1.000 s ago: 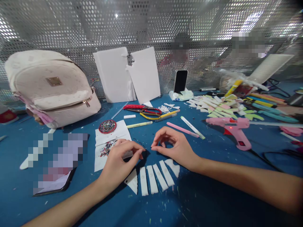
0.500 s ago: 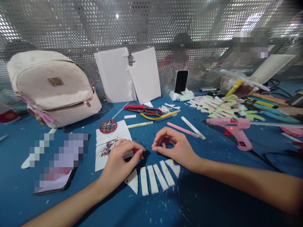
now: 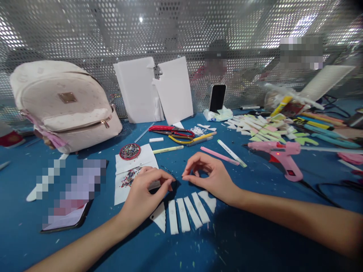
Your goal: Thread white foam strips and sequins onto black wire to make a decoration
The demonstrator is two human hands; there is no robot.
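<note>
Almost no change over the last second: both hands keep the same bent-finger pose, only the view drifting slightly, which suggests a pause or very fine work, with no visible progress. Left hand (image 3: 149,187) curled, thumb close to forefinger; right hand (image 3: 211,173) has thumb and forefinger brought together, a dark speck at the tips. Cannot tell whether either grips anything. Thin dark strand (image 3: 168,172) just beyond the left fingertips, slanting from far left down toward them. White strips (image 3: 183,215) lie flat on the near side, between the hands; long axes run away from the wearer, the right-hand ones with far ends leaning left. Beads (image 3: 130,177) on paper (image 3: 120,197) behind the left hand; glue gun (image 3: 287,156) beyond the right, nozzle pointing left.
</note>
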